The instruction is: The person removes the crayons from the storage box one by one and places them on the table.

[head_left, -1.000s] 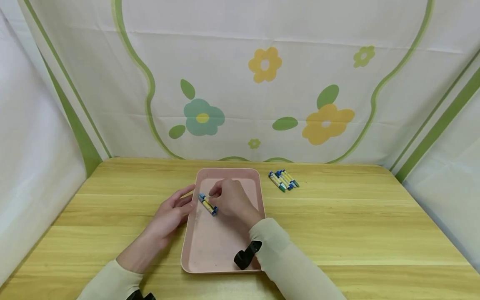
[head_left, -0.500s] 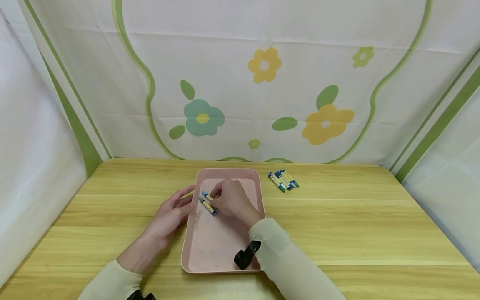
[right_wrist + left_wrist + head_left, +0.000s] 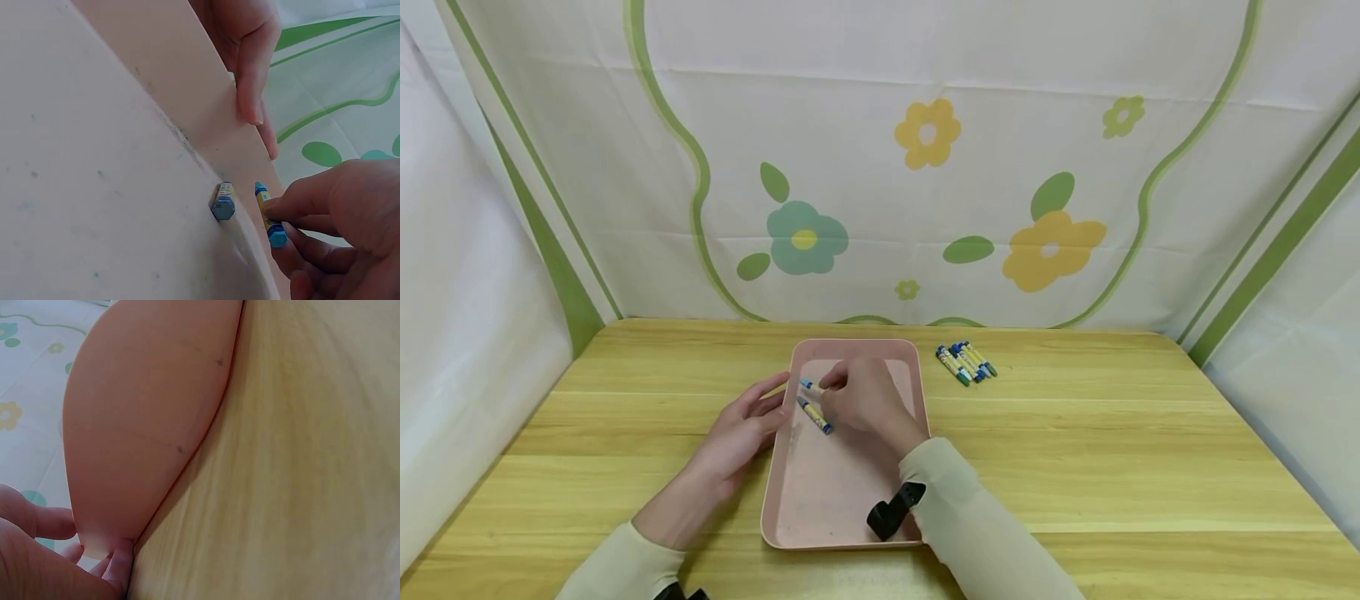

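Observation:
My right hand (image 3: pixel 867 397) is over the upper part of the pink tray (image 3: pixel 838 500). Thumb and fingers pinch a light-blue crayon (image 3: pixel 262 199) with a yellow and blue wrapper, its tip toward the tray's left wall. Beside it a grey-blue crayon (image 3: pixel 815 416) lies on the tray floor; the right wrist view shows its flat end (image 3: pixel 223 210). At the tray's left side, my left hand (image 3: pixel 741 429) rests with relaxed fingers against the outer wall. The left wrist view shows those fingers (image 3: pixel 120 565) touching the wall close above the table.
Several crayons (image 3: pixel 967 362) with yellow wrappers and blue or green ends lie together on the wooden table (image 3: pixel 1075 450), right of the tray. Behind the table hangs a white cloth (image 3: pixel 850 100) with printed flowers, and similar cloth stands at both sides.
The two crayons in the tray lay close together; the light-blue one is now apart from the other, pinched by my right hand and turned slightly. My left hand stays in place.

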A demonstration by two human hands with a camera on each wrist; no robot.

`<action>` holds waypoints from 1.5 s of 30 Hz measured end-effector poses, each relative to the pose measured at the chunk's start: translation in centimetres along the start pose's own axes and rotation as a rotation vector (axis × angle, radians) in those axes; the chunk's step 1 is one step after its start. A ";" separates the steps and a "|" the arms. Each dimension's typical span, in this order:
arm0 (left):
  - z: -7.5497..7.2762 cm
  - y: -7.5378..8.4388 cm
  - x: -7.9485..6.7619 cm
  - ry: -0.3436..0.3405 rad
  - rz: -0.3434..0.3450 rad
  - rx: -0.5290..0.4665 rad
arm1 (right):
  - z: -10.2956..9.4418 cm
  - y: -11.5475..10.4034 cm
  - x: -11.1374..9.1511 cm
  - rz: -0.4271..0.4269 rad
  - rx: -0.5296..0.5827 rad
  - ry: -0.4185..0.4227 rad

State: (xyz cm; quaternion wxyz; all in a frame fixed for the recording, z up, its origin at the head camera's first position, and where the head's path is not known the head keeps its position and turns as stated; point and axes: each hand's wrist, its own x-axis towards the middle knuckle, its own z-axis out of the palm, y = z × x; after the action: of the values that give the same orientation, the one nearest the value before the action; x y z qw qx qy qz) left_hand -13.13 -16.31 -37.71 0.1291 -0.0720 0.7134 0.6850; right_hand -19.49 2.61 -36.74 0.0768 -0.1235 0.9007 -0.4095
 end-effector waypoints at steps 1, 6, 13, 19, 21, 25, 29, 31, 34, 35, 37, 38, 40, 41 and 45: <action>0.0 0.0 0.0 -0.001 0.001 -0.001 | -0.1 0.0 0.0 -0.007 0.012 0.004; 0.0 -0.1 0.0 -0.004 -0.002 0.005 | -0.4 0.1 -0.2 -0.035 0.049 0.019; 0.0 0.0 0.0 0.000 -0.007 0.002 | -0.4 0.1 -0.2 -0.077 0.066 0.029; 0.1 -0.1 0.0 -0.001 0.000 -0.003 | -0.5 -0.1 -0.2 -0.130 0.065 0.048; 0.1 -0.1 0.0 -0.003 0.004 -0.004 | -0.5 -0.2 -0.3 -0.127 0.066 0.048; 0.0 -0.1 0.0 0.004 0.004 -0.003 | -0.5 -0.3 -0.3 -0.122 0.075 0.048; 0.0 -0.1 -0.1 0.005 0.002 -0.001 | -0.5 -0.4 -0.3 -0.127 0.083 0.046; -0.1 -0.1 -0.1 0.001 0.003 0.001 | -0.6 -0.5 -0.3 -0.127 0.085 0.043; -0.1 -0.1 -0.2 -0.004 0.003 -0.001 | -0.6 -0.5 -0.4 -0.133 0.086 0.043; -0.1 -0.1 -0.2 -0.005 0.003 -0.001 | -0.7 -0.6 -0.4 -0.138 0.087 0.045; -0.2 -0.1 -0.2 -0.007 0.003 0.000 | -0.8 -0.8 -0.5 -0.135 0.095 0.045; -0.2 -0.1 -0.1 -0.008 0.004 0.000 | -0.8 -0.8 -0.5 -0.132 0.105 0.043; -0.3 -0.1 -0.1 -0.006 0.003 0.001 | -1.0 -1.0 -0.5 -0.127 0.116 0.041; -0.3 -0.1 -0.1 -0.003 0.004 0.001 | -1.1 -1.0 -0.5 -0.130 0.118 0.040; -0.2 -0.2 -0.1 0.001 0.003 -0.004 | -1.7 -1.4 -0.6 -0.131 0.120 0.032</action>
State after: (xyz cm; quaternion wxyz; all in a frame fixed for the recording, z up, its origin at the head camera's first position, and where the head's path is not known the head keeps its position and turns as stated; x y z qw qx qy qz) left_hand -13.04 -16.53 -37.85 0.1275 -0.0715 0.7120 0.6868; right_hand -19.14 3.14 -34.58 0.0425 -0.1709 0.8656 -0.4688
